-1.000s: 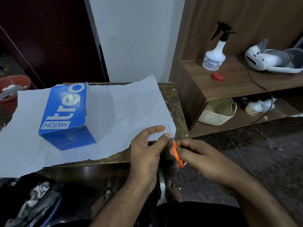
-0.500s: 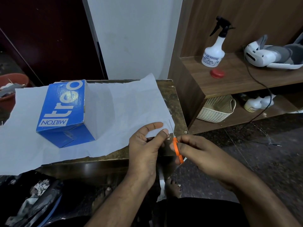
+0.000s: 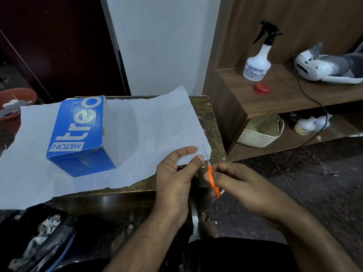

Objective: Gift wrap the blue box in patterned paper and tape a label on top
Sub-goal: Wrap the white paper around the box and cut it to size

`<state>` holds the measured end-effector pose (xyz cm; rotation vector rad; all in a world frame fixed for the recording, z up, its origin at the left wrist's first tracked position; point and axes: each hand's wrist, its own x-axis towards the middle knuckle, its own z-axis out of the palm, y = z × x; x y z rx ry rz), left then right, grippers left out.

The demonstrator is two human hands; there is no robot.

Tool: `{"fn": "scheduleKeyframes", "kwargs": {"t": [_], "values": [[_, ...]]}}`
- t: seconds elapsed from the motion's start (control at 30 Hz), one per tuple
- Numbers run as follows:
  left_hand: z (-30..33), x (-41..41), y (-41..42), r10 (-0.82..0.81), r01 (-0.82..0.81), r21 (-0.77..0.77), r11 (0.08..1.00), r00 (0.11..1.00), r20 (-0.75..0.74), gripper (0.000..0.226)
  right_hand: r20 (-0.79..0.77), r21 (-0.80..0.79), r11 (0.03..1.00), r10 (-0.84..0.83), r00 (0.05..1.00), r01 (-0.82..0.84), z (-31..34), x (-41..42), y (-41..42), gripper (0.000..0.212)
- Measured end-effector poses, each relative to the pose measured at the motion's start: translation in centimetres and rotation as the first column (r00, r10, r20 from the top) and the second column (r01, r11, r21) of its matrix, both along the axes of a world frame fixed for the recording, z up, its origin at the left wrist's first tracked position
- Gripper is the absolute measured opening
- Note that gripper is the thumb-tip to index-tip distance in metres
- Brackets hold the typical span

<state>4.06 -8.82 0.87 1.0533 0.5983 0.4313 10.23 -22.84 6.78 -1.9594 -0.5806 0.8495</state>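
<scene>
a dim room with a pale wall, a dark door at the left and a wooden shelf unit [image 3: 290, 95] at the right. in front stands a worn, speckled bench [image 3: 213, 122] with a large sheet of pale paper [image 3: 157, 124] spread over it, the sheet's plain side up and its near edge hanging past the bench front. the blue box [image 3: 78, 134] sits on the paper toward the left, white lettering on its top face.

at the paper's near right corner, the left hand [image 3: 176, 173] pinches the paper's edge between thumb and forefinger, the other fingers curled underneath. just beside it, the right hand [image 3: 237, 181] grips orange-handled scissors [image 3: 212, 178], fingers curled round the handle, the thin blades pointing up and away across the paper's corner. whether the blades are parted cannot be told.

on the upper shelf stand a white spray bottle [image 3: 257, 65] with a black trigger, a red cap [image 3: 262, 88] just in front of it, and a white headset [image 3: 326, 68] with a dark cable trailing down. the lower shelf holds a cream perforated basket [image 3: 259, 132] and a small white bottle [image 3: 304, 127]. a reddish tub [image 3: 11, 103] sits at the far left, and a crumpled dark bag [image 3: 43, 236] lies on the floor at lower left.
</scene>
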Motion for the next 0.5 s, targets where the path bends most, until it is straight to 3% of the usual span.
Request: {"fn": "scheduleKeyframes", "kwargs": {"t": [0.27, 0.5], "values": [[0.23, 0.03, 0.00, -0.002, 0.002, -0.017, 1.000, 1.000, -0.004, 0.019, -0.008, 0.053, 0.999, 0.004, 1.000, -0.003, -0.14, 0.01, -0.06, 0.033], [0.21, -0.01, -0.02, 0.006, -0.005, 0.021, 1.000, 0.999, -0.038, 0.016, -0.055, 0.080, 0.997, 0.024, 0.998, -0.020, -0.08, 0.21, -0.28, 0.017]]}}
